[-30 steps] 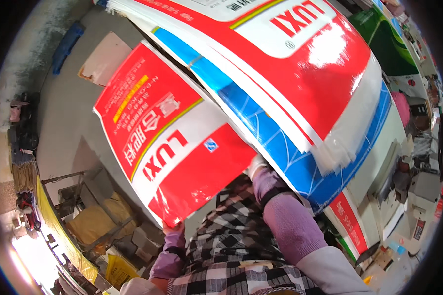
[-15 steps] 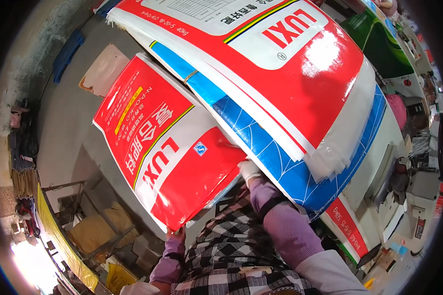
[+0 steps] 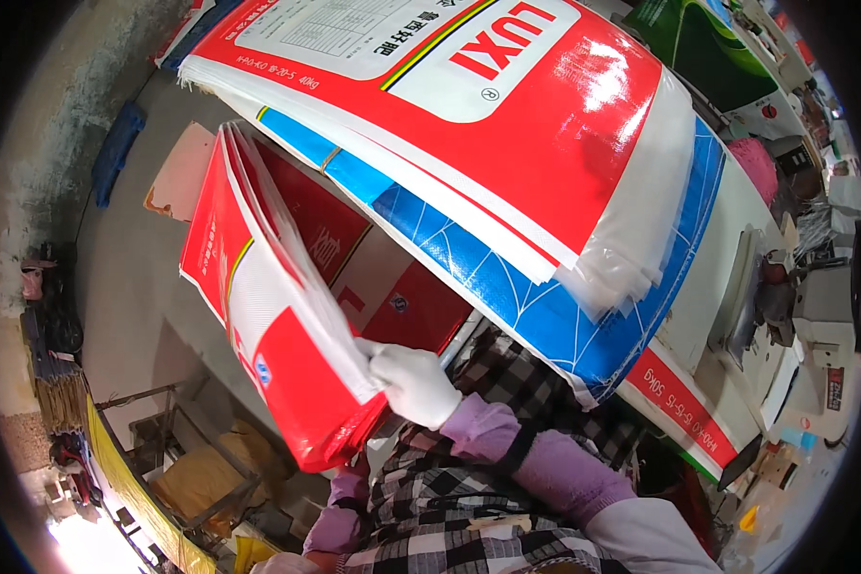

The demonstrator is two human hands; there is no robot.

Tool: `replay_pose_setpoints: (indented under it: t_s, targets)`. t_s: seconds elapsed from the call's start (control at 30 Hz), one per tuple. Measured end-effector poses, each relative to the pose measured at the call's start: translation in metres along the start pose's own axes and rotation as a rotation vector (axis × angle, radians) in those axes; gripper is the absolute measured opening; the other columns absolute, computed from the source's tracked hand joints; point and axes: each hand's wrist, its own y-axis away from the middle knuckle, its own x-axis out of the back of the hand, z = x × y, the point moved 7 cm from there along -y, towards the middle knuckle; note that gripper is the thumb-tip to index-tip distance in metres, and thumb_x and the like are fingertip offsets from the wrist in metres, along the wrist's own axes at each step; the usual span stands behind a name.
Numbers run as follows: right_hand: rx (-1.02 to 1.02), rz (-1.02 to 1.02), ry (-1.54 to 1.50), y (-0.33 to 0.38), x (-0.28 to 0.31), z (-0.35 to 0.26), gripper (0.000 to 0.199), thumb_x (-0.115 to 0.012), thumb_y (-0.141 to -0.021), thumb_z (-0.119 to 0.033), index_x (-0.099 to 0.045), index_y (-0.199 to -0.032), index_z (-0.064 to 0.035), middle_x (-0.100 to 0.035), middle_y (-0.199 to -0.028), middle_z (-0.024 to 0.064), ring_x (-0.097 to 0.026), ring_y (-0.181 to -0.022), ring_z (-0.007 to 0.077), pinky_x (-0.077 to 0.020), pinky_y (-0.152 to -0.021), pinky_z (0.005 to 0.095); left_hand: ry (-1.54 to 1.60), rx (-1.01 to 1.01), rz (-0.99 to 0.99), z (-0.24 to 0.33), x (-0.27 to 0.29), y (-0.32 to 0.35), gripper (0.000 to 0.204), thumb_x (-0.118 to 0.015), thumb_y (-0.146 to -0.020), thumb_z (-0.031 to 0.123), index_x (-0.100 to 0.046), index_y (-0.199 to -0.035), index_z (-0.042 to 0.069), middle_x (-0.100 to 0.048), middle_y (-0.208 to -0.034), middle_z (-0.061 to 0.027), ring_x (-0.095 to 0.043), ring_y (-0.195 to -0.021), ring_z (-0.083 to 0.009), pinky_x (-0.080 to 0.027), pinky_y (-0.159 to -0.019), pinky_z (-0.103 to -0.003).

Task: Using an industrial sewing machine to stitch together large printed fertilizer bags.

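Observation:
In my right hand [image 3: 413, 385], in a white glove, is the edge of a layered bundle of flat red and white plastic fertilizer sacks [image 3: 301, 330]. Its fingers close over that edge, and the bundle folds up toward the left. Another red sack surface [image 3: 430, 306] lies flat beneath the raised part. My left hand [image 3: 354, 470] is at the bundle's near lower corner, its fingers hidden by the sacks. To the right rests a thick pile of red and white sacks [image 3: 584, 163] on blue sacks [image 3: 545, 320], apart from both hands.
Under the piles, a white and red packed surface [image 3: 679, 402] with a green edge juts out at right. A metal frame [image 3: 196, 450] with tan cloth stands at lower left. A pinkish board [image 3: 184, 165] and blue item [image 3: 118, 153] lie on the grey floor. Clutter lines the right side.
My right hand has moved left from beside the blue sacks and raised the right edge of the red bundle, folding it leftward. The whole view has shifted slightly.

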Motion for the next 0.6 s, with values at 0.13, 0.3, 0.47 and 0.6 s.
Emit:
replay_pose_setpoints:
  t_s: [0.13, 0.3, 0.47, 0.6]
  targets:
    - [-0.759, 0.400, -0.128, 0.066, 0.032, 0.121, 0.011, -0.053, -0.073, 0.006, -0.054, -0.081, -0.0027, -0.064, -0.096, 0.0116, -0.064, -0.076, 0.0273, -0.0507, -0.067, 0.0378, 0.202, 0.112, 0.089, -0.051, -0.045, 0.031, 0.039, -0.057, -0.089, 0.016, -0.049, -0.124, 0.002, -0.055, -0.122, -0.0161, -0.055, -0.111, -0.0274, -0.052, -0.092, -0.040]
    - [-1.028, 0.385, 0.109, 0.124, 0.022, 0.292, 0.015, -0.054, -0.084, -0.013, -0.061, -0.091, -0.0009, -0.065, -0.093, 0.0197, -0.063, -0.079, 0.0301, -0.0506, -0.069, 0.0387, 0.216, 0.049, 0.102, -0.044, -0.068, 0.056, 0.036, -0.053, -0.095, 0.026, -0.051, -0.121, 0.001, -0.053, -0.125, -0.0170, -0.053, -0.112, -0.0307, -0.053, -0.091, -0.041]
    - [-1.203, 0.420, -0.192, 0.122, 0.028, 0.318, 0.015, -0.055, -0.084, -0.012, -0.061, -0.092, -0.0009, -0.064, -0.090, 0.0175, -0.061, -0.077, 0.0274, -0.0491, -0.067, 0.0372, 0.129, 0.101, 0.109, -0.060, -0.082, 0.051, 0.060, -0.053, -0.088, 0.053, -0.043, -0.133, 0.014, -0.043, -0.137, -0.0151, -0.039, -0.125, -0.0374, -0.035, -0.102, -0.058]
    - [-1.241, 0.412, -0.281, 0.120, 0.023, 0.324, 0.015, -0.055, -0.083, -0.010, -0.061, -0.093, -0.0010, -0.063, -0.088, 0.0157, -0.060, -0.076, 0.0253, -0.0479, -0.066, 0.0359, 0.220, 0.107, -0.216, -0.072, -0.142, 0.071, 0.066, -0.040, -0.087, 0.066, -0.042, -0.136, 0.021, -0.041, -0.143, -0.0028, -0.038, -0.129, -0.0303, -0.028, -0.107, -0.053]
